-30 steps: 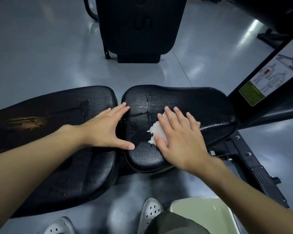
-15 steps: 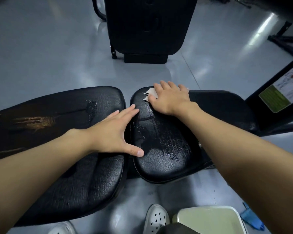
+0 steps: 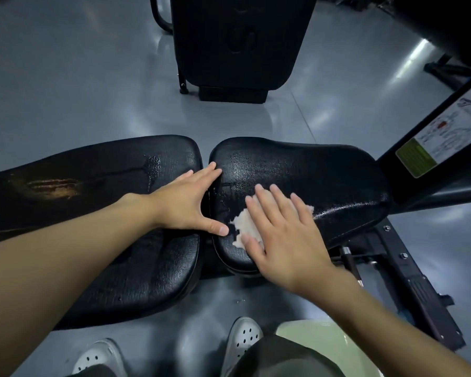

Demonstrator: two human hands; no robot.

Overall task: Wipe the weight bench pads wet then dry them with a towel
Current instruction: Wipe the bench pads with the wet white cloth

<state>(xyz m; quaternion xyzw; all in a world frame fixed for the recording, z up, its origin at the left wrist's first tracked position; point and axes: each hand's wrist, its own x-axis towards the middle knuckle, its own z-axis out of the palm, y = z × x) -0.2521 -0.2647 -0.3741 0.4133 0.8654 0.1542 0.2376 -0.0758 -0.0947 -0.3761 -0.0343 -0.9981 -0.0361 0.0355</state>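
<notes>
The white cloth (image 3: 242, 227) is largely hidden beneath the flattened right hand (image 3: 280, 240) on the seat pad (image 3: 310, 170). The left hand (image 3: 185, 202) (fingers straight, nothing gripped) is laid across that pad's left edge. A basin (image 3: 310, 333) nearby is cut off.

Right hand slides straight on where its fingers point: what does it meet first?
Nothing but wet seat pad up to its far rim; the right hand and its cloth probably pass clear of the left hand.

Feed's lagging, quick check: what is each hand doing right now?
Left hand: open, flat, spanning left pad and right pad, holding nothing.
Right hand: open, straight fingers pressing the white cloth onto the right pad.
</notes>
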